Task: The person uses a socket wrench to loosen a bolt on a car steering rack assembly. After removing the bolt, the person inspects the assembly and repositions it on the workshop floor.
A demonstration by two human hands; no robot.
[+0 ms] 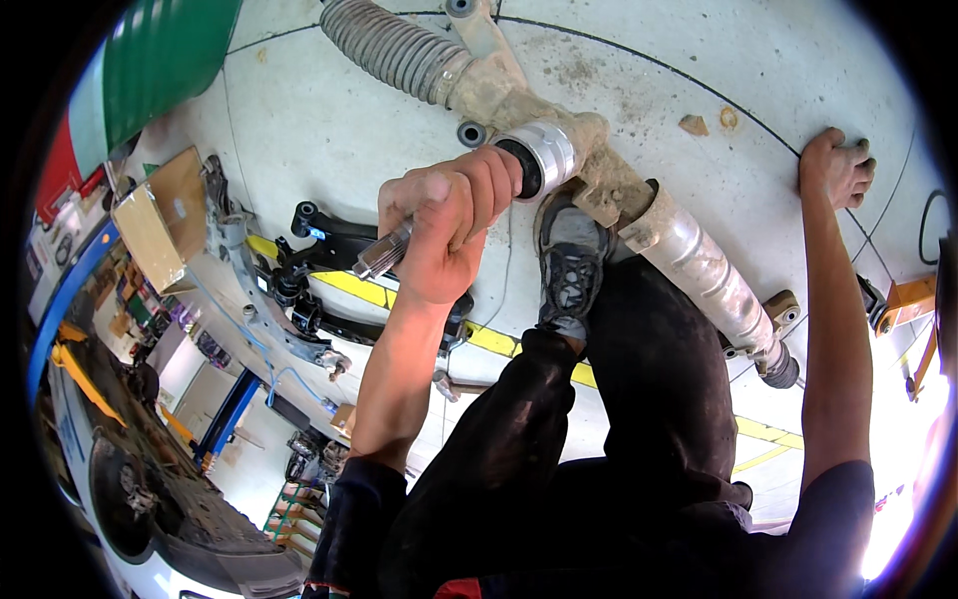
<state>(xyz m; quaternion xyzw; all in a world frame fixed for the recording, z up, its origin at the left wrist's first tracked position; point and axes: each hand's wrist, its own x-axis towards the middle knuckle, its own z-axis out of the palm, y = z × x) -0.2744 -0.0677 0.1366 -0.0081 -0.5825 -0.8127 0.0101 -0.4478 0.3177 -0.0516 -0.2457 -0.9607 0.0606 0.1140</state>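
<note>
Left hand on the splined shaft at the steering rack

We see the left hand (444,235) clenched around a splined metal shaft (384,255) whose toothed end sticks out below the fist, toward the lower left. The shaft's long axis runs up and right into the shiny collar (547,152) on the rack (599,180), which lies on the floor (329,130) just beyond the knuckles. The rack's own axis crosses it — from the ribbed boot (394,45) at upper left down to the tube end at lower right. A shoe (571,262) presses against the rack housing. The right hand (836,168) is well apart, spread flat on the floor and grasping nothing. The fist hides where shaft meets collar; the boot's far end is cut off.
</note>
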